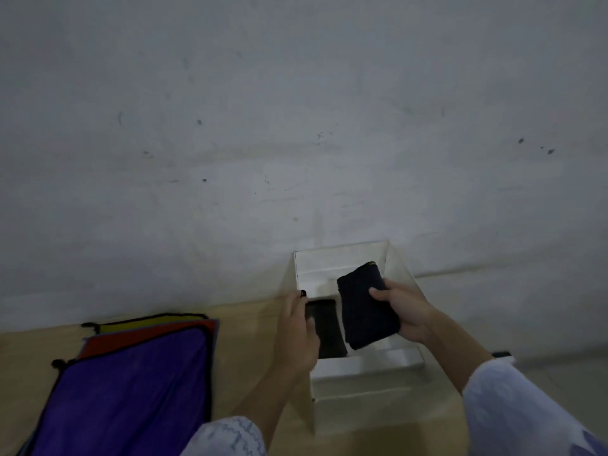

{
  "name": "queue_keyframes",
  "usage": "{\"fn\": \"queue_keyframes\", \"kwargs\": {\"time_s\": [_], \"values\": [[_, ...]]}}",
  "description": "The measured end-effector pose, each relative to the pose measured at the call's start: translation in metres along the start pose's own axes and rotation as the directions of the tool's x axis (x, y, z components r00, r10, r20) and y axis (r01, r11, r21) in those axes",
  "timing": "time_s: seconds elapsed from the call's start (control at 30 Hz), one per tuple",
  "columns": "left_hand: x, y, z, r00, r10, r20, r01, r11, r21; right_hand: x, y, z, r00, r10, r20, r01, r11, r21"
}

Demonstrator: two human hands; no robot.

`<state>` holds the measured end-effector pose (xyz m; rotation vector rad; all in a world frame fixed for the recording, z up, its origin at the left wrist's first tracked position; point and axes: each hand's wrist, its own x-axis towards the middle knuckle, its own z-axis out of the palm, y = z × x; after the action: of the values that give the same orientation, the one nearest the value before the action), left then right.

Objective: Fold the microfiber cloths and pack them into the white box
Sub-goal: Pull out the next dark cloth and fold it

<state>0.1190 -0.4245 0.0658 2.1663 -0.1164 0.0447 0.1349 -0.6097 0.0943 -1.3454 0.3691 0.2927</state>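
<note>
Folded cloth [367, 309] | clamped in right grip [404, 312], above white box [365, 373], long axis front-to-back | left grip [296, 334] on packed cloth [324, 327], closure unclear | bare slot directly below.

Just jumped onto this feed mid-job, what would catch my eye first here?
The right hand holds a folded dark cloth tilted over the open white box at lower centre, while the left hand rests at the box's left edge, beside another dark cloth already inside. At lower left, a stack of flat cloths lies on the table, purple cloth on top with orange and yellow edges showing behind it.
</note>
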Motion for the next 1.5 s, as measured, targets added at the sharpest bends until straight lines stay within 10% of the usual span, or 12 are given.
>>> {"fn": "queue_keyframes", "kwargs": {"time_s": [0.27,0.43,0.57,0.63,0.73,0.93,1.5], "values": [[0.003,-0.009,0.013,0.997,0.049,-0.06,-0.046,0.998,0.042,0.077,0.032,-0.009,0.99,0.138,0.032,-0.141,0.98,0.143],[0.005,-0.008,0.011,0.995,0.06,-0.075,-0.055,0.997,0.062,0.096,0.066,-0.023,0.923,0.336,-0.185,-0.367,0.915,-0.17],[0.005,-0.006,0.01,0.996,0.055,-0.07,-0.052,0.998,0.036,0.1,0.062,-0.019,0.966,0.224,-0.132,-0.258,0.886,-0.384],[0.004,-0.005,0.01,0.996,0.051,-0.069,-0.049,0.998,0.029,0.099,0.055,-0.012,0.989,0.082,-0.123,-0.148,0.616,-0.774],[0.004,-0.005,0.011,0.997,0.048,-0.064,-0.046,0.999,0.028,0.088,0.045,-0.006,0.995,-0.095,-0.006,-0.015,-0.096,-0.995],[0.005,-0.008,0.013,0.996,0.039,-0.086,-0.04,0.999,-0.013,0.088,0.068,-0.021,0.976,0.141,0.167,0.208,-0.366,-0.907],[0.008,-0.009,0.016,0.998,0.003,-0.068,-0.004,1.0,-0.017,0.105,0.086,-0.031,0.909,0.01,0.416,0.395,-0.337,-0.854]]}}
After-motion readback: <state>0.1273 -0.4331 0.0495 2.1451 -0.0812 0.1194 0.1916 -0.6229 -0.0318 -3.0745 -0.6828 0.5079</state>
